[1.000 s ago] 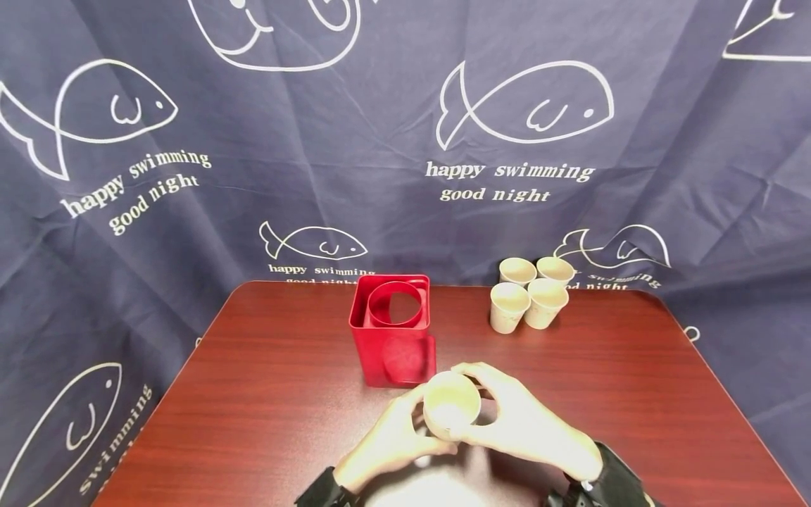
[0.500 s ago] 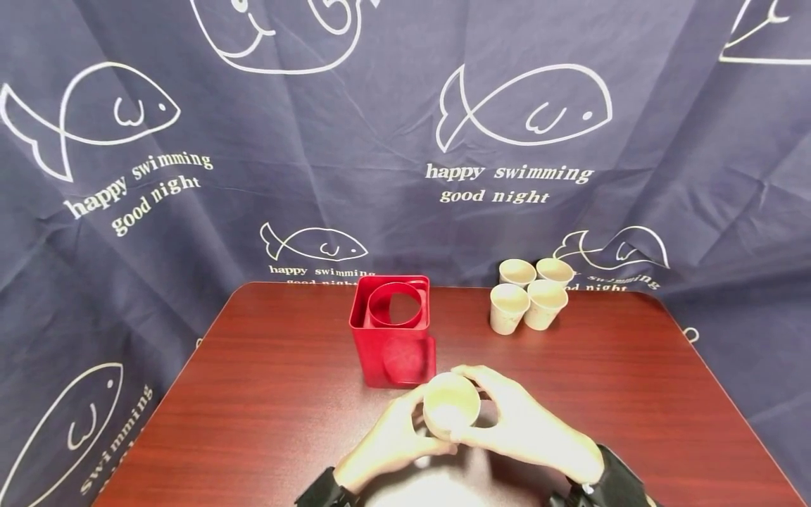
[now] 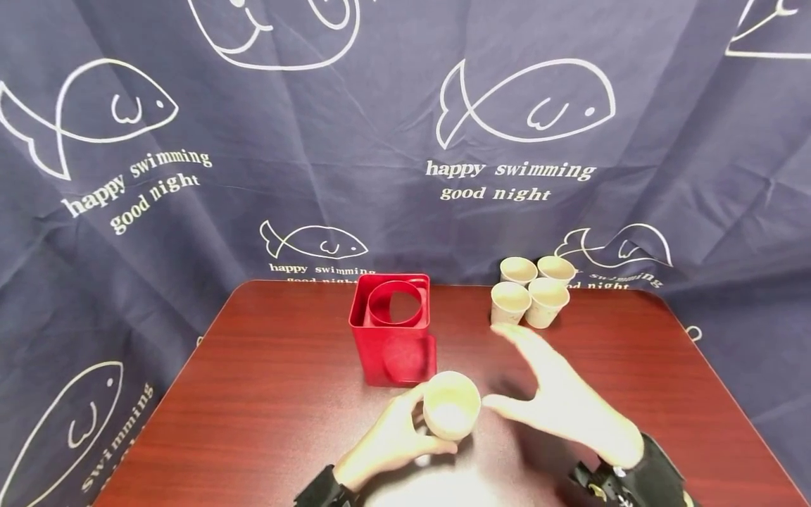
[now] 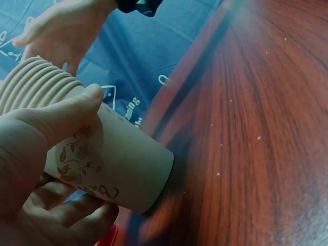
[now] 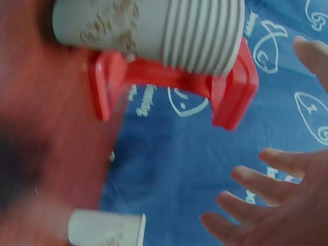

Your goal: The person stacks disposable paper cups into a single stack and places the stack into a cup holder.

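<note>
Now four loose beige paper cups [image 3: 531,292] stand far right on the dark red wooden table [image 3: 266,394], beside one red square plastic holder [image 3: 393,329]. The navy backdrop [image 3: 253,176] reads "happy swimming good night". The left hand [image 3: 393,440] grips the nested stack of beige paper cups [image 3: 451,406] near centre; the right hand [image 3: 560,405], clasping it earlier, has released, fingers spread.

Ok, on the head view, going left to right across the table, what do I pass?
Red box → stack of paper cups gripped by the left hand → open right hand with spread fingers. The group of four loose cups sits farther back, overlapping the right hand's span.
</note>
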A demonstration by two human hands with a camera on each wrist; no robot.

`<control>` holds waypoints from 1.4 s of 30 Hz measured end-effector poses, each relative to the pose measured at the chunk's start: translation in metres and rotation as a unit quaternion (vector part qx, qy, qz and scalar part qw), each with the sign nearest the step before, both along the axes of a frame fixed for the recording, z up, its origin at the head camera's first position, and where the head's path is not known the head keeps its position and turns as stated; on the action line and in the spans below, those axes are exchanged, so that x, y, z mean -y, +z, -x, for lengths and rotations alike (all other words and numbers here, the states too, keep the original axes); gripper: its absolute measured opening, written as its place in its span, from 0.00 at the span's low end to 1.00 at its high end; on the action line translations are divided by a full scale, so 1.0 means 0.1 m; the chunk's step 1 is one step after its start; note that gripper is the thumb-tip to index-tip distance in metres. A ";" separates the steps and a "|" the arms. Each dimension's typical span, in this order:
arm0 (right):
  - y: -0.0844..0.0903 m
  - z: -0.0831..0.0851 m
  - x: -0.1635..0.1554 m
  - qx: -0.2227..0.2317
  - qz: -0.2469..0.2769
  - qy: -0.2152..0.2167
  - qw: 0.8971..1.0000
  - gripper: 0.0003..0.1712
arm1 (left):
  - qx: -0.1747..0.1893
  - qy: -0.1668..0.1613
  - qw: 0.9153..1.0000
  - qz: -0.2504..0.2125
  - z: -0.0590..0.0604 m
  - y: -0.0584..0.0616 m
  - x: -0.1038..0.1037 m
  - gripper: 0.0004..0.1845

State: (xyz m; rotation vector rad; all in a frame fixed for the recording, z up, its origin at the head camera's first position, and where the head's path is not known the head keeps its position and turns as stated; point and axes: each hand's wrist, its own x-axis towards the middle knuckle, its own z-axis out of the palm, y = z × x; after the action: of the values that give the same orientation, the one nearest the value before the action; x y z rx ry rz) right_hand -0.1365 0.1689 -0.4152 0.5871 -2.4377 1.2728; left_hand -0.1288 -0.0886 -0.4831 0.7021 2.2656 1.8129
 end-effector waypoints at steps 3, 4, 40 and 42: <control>0.13 0.19 -0.22 0.004 -0.068 0.050 0.996 0.61 | 0.010 0.011 1.000 0.015 -0.01 0.01 0.01 0.43; 0.14 0.23 -0.27 -0.006 -0.083 0.048 0.995 0.63 | 0.014 0.015 1.000 0.020 -0.01 0.01 0.02 0.43; -0.39 1.28 -0.96 0.160 0.042 -0.134 0.977 0.54 | 0.019 0.013 1.000 0.020 -0.02 0.01 0.03 0.41; -0.40 1.31 -0.96 0.163 0.036 -0.146 0.975 0.53 | 0.013 0.014 1.000 0.021 -0.01 0.01 0.03 0.41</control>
State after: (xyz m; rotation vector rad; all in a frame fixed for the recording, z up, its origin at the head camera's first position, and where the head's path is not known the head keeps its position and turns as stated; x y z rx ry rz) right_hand -0.2673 0.2647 -0.4554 -0.0088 -2.5943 1.4122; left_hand -0.1273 -0.0912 -0.4822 0.6400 2.3009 1.7701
